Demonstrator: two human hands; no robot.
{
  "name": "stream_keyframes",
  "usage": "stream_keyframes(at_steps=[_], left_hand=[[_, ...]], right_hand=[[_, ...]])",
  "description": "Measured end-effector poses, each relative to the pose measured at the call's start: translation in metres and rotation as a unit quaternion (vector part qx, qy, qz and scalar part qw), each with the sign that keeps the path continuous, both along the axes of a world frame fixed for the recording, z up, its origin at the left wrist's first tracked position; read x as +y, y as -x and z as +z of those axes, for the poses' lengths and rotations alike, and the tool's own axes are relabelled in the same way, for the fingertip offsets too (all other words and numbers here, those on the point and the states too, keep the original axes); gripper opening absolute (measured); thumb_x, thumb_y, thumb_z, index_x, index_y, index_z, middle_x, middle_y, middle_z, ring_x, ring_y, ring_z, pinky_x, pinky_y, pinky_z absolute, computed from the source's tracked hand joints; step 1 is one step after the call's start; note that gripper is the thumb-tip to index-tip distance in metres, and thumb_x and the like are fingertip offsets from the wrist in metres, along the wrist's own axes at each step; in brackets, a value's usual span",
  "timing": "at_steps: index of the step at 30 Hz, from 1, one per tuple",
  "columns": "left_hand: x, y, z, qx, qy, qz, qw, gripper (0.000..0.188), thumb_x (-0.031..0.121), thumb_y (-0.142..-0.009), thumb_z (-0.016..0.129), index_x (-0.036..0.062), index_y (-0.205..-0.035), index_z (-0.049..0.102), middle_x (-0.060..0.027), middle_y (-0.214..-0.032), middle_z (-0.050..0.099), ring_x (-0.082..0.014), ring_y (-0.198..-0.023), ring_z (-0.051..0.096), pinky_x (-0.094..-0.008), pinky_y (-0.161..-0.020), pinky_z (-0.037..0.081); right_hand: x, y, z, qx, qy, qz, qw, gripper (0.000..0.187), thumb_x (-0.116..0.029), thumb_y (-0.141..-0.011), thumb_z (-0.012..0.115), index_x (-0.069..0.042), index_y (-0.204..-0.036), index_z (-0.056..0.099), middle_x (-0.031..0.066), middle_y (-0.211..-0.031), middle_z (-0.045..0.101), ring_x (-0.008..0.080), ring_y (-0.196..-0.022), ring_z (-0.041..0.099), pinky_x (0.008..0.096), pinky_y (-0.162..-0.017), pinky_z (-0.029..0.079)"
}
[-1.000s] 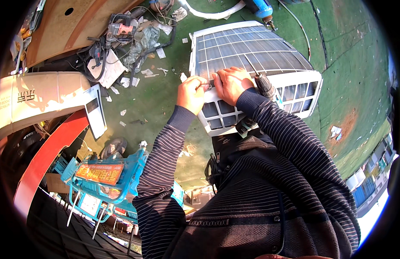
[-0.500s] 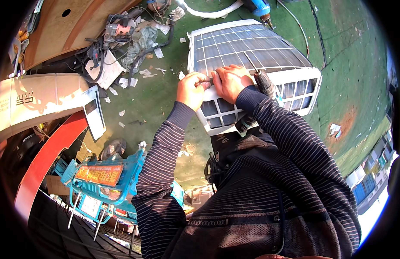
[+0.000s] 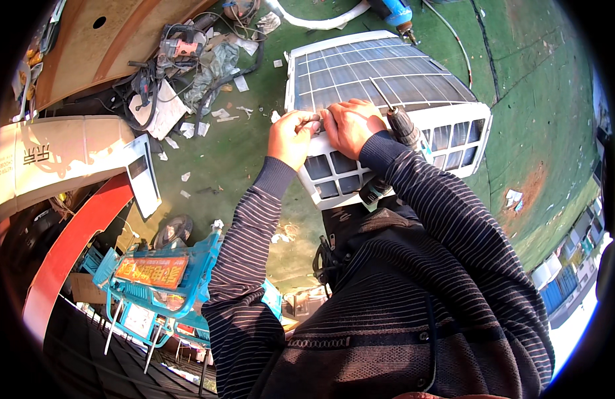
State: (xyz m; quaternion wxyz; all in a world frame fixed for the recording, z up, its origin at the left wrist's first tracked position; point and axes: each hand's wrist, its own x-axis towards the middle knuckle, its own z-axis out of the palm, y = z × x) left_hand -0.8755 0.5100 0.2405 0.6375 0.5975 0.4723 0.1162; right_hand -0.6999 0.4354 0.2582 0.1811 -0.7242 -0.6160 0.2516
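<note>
A white-framed unit with a grid over grey fins, resembling an outdoor air-conditioner unit, lies in front of me. At its near left corner my left hand is closed, thumb and finger pinching something small and dark that I cannot make out. My right hand presses up beside it, fingers curled over the frame's edge; what its fingertips grip is hidden. A cordless drill with a long bit pointing away rests on the unit by my right wrist, its lower part partly hidden by my sleeve.
Far left, a corded power tool, cables and paper scraps lie on the green floor. Cardboard and a red curved panel stand at the left, above a blue plastic chair. A blue tool lies beyond the unit.
The whole view has shifted slightly left. Both hands stay at the same corner, the left fingers slightly repositioned against the right thumb. The drill has not moved on the unit.
</note>
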Motion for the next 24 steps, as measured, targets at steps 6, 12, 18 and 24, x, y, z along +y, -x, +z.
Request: stream_keyframes(at_steps=[6,12,18,24], left_hand=[[0.006,-0.004,0.009,0.041,-0.004,-0.021,0.999,0.012,-0.002,-0.090,0.077,-0.0019,-0.102,0.075,-0.0028,-0.092,0.070,-0.0080,-0.080,0.061,-0.0259,-0.073,0.053],[0.005,-0.001,0.006,0.076,-0.090,-0.050,0.992,0.011,0.002,-0.087,0.081,-0.0016,-0.094,0.074,-0.0016,-0.078,0.058,-0.0106,-0.074,0.055,-0.0280,-0.068,0.048],[0.003,-0.007,0.015,0.122,-0.146,-0.063,0.980,0.014,0.006,-0.085,0.084,-0.0020,-0.087,0.072,-0.0033,-0.077,0.057,-0.0130,-0.071,0.054,-0.0295,-0.065,0.047],[-0.001,0.004,-0.010,0.063,-0.083,-0.021,0.994,0.016,0.005,-0.081,0.084,-0.0025,-0.088,0.071,-0.0101,-0.085,0.067,-0.0228,-0.073,0.064,-0.0349,-0.067,0.052]], right_hand=[[-0.001,0.000,-0.003,0.008,0.007,-0.005,1.000,0.027,-0.026,-0.098,0.061,-0.009,-0.078,0.065,0.0132,-0.076,0.072,0.0336,-0.076,0.070,0.0444,-0.078,0.054],[-0.001,0.001,-0.003,0.019,0.010,-0.007,1.000,0.027,-0.027,-0.098,0.060,-0.008,-0.078,0.066,0.0137,-0.078,0.072,0.0341,-0.078,0.071,0.0450,-0.079,0.055],[-0.001,-0.001,-0.001,0.008,0.016,-0.003,1.000,0.029,-0.028,-0.097,0.060,-0.008,-0.078,0.066,0.0141,-0.078,0.073,0.0344,-0.079,0.071,0.0454,-0.080,0.055],[0.000,-0.001,0.002,0.003,0.023,-0.002,1.000,0.030,-0.028,-0.098,0.059,-0.008,-0.078,0.067,0.0146,-0.079,0.073,0.0347,-0.080,0.071,0.0455,-0.081,0.055]])
